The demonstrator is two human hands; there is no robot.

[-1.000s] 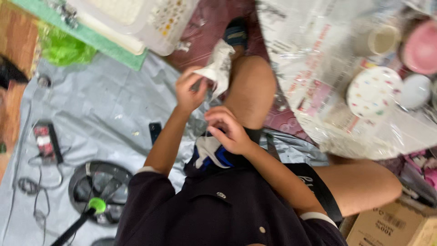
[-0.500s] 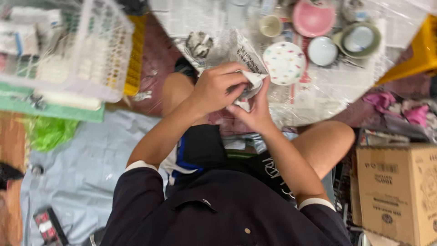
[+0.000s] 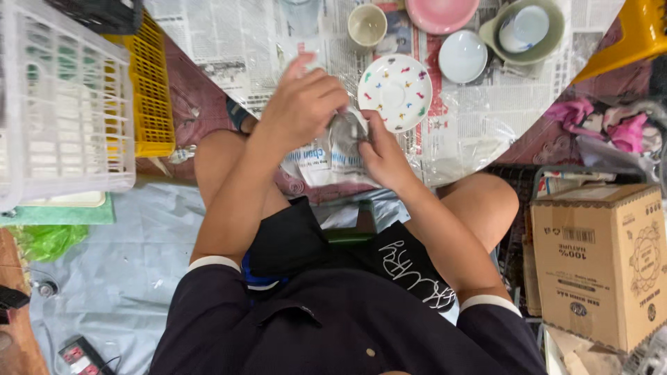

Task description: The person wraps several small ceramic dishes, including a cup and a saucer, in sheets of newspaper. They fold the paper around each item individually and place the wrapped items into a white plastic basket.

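My left hand (image 3: 302, 104) and my right hand (image 3: 381, 151) are both closed on a crumpled, shiny paper-wrapped bundle (image 3: 344, 135) held above my lap. What is inside the wrap is hidden. Just beyond my hands, a white saucer with small coloured marks (image 3: 397, 90) lies on plastic-covered newspaper (image 3: 229, 42). I am sitting on the floor with bare knees apart.
Further out on the newspaper stand a beige cup (image 3: 366, 26), a pink bowl (image 3: 442, 12), a pale blue bowl (image 3: 463, 56) and a green bowl holding a cup (image 3: 526, 29). A white crate (image 3: 62, 111) and yellow basket (image 3: 151, 97) sit left. A cardboard box (image 3: 603, 260) is right.
The view swung from the left floor area to the dishes ahead. My hands came together on the bundle and moved out over my lap toward the saucer.
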